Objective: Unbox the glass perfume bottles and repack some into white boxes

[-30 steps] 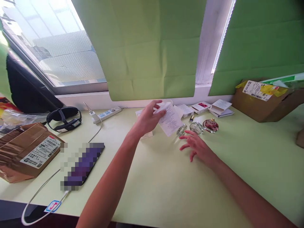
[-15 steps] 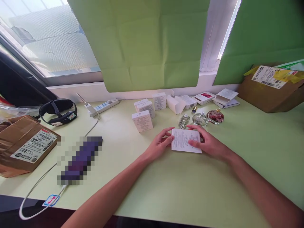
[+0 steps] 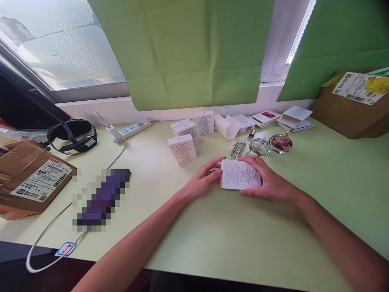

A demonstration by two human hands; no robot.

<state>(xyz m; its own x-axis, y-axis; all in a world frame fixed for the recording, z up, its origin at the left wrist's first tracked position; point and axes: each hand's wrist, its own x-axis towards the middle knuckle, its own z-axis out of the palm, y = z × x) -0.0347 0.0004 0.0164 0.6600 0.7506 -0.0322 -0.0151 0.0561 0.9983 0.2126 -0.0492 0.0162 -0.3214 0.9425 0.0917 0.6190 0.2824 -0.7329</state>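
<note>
leaflet [image 3: 240,174] carried down from boxes, now between both hands

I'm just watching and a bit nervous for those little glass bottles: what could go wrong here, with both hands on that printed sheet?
The left hand and right hand hold the printed sheet just in front of three small glass bottles. A forward push or lift could perhaps knock one over or send it rolling. The thin sheet might also crease or tear if the hands pull apart. The white boxes standing close by the left hand could be tipped by a sideways sweep.
</note>
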